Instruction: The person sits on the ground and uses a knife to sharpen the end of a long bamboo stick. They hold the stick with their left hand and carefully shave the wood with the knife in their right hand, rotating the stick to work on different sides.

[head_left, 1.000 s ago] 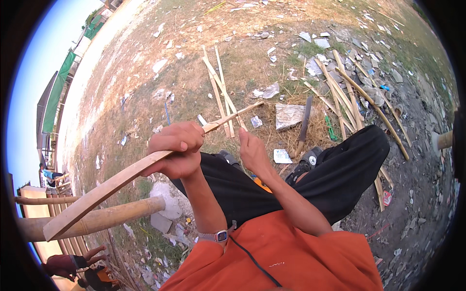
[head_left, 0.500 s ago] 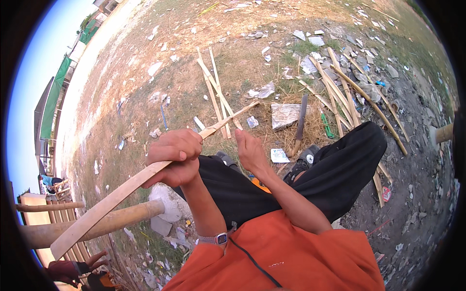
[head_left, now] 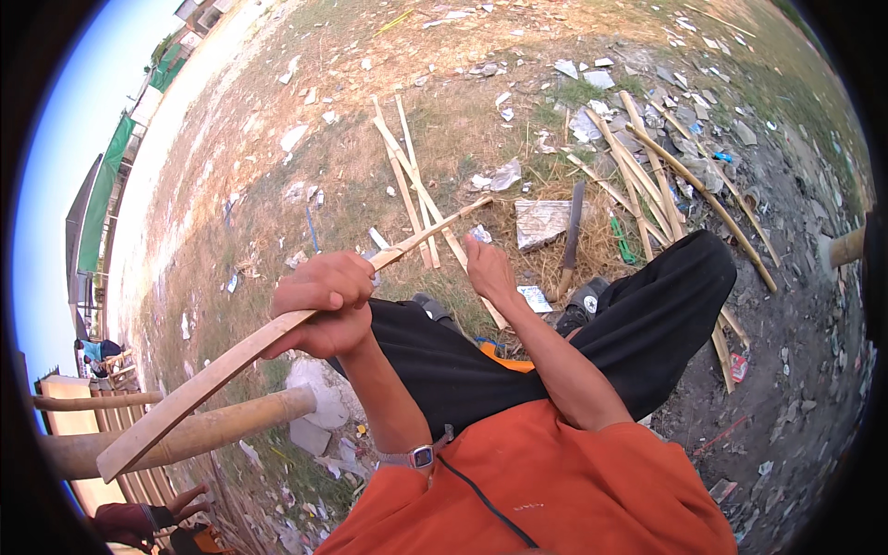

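Note:
A long split bamboo strip [head_left: 208,377] slants across in front of me, broad at its near left end and narrowing toward the far right. My left hand [head_left: 321,303] is wrapped round it near the middle. Past that hand the strip's narrow part looks rough and whittled. Close to the right of the narrow part is my right hand [head_left: 490,271], closed, thumb up, apart from the strip; whatever is in its fingers is hidden. A machete [head_left: 573,231] with a dark blade lies near my feet, against a pale flat block [head_left: 544,223].
Bamboo strips [head_left: 407,176] lie crossed ahead, and a pile of more strips [head_left: 638,176] lies at right. A thick bamboo pole [head_left: 231,416] passes at my left. A green object [head_left: 621,242] rests on straw. Other people [head_left: 97,351] are at the far left. Rubble litters the ground.
My right hand has shifted to the right, away from the bamboo strip. The left hand, still gripping the strip, has moved slightly left.

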The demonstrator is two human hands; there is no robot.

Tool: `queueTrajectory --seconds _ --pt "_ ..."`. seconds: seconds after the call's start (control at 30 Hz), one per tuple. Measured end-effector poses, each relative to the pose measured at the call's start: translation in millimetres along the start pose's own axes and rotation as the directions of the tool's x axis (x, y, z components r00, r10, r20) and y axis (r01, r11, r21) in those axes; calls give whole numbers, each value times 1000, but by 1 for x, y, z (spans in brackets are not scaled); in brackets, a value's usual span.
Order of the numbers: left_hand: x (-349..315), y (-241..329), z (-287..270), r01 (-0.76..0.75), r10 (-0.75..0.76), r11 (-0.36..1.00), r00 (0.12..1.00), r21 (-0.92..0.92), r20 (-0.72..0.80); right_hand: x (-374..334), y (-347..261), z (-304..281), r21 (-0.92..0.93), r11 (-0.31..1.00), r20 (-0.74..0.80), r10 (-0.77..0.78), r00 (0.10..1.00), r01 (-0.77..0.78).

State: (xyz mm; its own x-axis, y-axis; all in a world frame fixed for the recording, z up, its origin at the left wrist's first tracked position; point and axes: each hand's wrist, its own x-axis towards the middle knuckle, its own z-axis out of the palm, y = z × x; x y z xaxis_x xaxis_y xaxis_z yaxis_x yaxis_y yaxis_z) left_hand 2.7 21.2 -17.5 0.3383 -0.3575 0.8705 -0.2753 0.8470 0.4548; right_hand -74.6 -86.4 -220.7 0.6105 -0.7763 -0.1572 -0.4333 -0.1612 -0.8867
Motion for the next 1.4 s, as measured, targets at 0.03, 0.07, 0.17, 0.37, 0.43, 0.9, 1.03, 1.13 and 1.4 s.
queueTrajectory --seconds 0.03,0.07,0.17,0.37,0.43,0.9,1.03,1.13,1.4 --pt "-1 1 -1 -1 1 1000 1000 3 3 1 0 -1 -23 1000 17 -6 1000 6" --pt "-1 1 -2 -3 3 1000 1000 5 6 0 -2 2 -20 1000 9 -21 1000 21" --pt "0 3 -7 18 -17 999 999 -27 30 2 9 13 -122 992 47 19 999 -14" --pt "9 4 0 21 -22 999 998 24 52 24 113 15 -354 887 75 342 937 -296" --pt "6 4 -1 30 -31 999 998 24 60 25 115 13 -294 903 64 347 936 -315" --pt "19 8 -24 69 -14 992 893 -107 449 -68 -58 -26 139 968 12 -214 977 211" --pt "14 9 -28 41 3 995 896 -91 443 -65 -53 -23 61 982 42 -180 983 177" --pt "10 9 -21 42 -15 997 924 -62 382 -66 -48 -14 45 985 15 -166 986 165" --pt "9 3 -14 32 53 979 912 -199 406 -61 -41 -12 118 979 12 -168 986 165"
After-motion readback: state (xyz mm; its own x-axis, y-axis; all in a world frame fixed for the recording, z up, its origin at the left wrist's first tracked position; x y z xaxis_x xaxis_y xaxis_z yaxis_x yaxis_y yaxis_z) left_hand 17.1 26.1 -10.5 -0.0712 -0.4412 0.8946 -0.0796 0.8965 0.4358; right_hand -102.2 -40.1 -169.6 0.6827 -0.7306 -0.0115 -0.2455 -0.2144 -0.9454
